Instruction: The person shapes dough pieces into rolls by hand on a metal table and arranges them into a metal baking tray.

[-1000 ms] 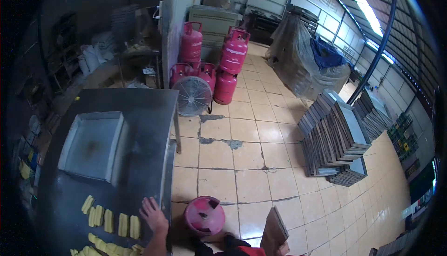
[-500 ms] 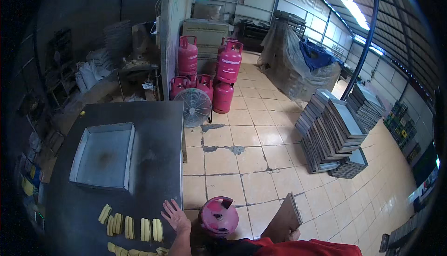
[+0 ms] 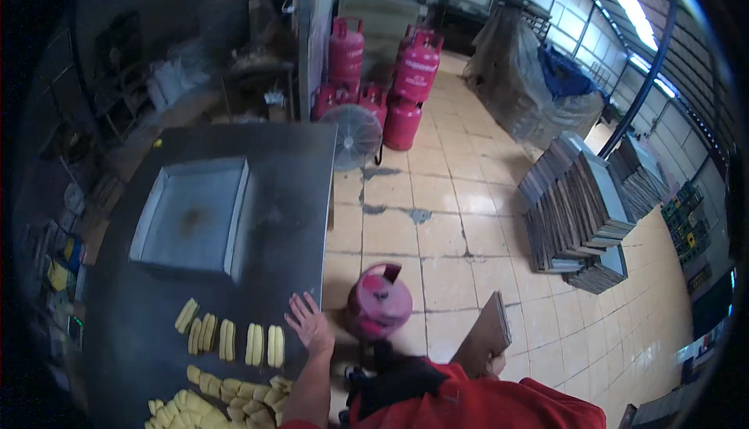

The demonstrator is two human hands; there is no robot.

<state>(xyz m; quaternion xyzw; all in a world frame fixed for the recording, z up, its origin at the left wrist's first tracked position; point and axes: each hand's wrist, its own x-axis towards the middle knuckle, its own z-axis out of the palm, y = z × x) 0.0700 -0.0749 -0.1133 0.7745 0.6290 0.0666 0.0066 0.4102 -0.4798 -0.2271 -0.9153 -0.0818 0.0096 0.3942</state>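
Observation:
My left hand [image 3: 314, 327] is open with its fingers spread, over the right edge of the dark table [image 3: 289, 195]. Whether it touches the top I cannot tell. Just left of it are pale yellow dough strips [image 3: 254, 343], lying mostly in pairs in a loose row. Nearer to me spreads a heap of dough pieces [image 3: 187, 412], cut off by the lower edge. Off the table to the right, my right hand [image 3: 495, 365] grips the lower end of a thin brown board [image 3: 485, 337], held tilted. Some of those fingers are hidden behind the board.
A shallow metal tray [image 3: 191, 218] sits farther up the table. Beside the table a pink gas cylinder [image 3: 380, 301] stands on the tiled floor. More pink cylinders [image 3: 403, 124] and a round fan [image 3: 349, 138] are beyond. Stacked trays [image 3: 577, 202] rise at the right.
The view has tipped down, showing more of the dough heap. My left hand stays open by the table edge, and my right hand still holds the board.

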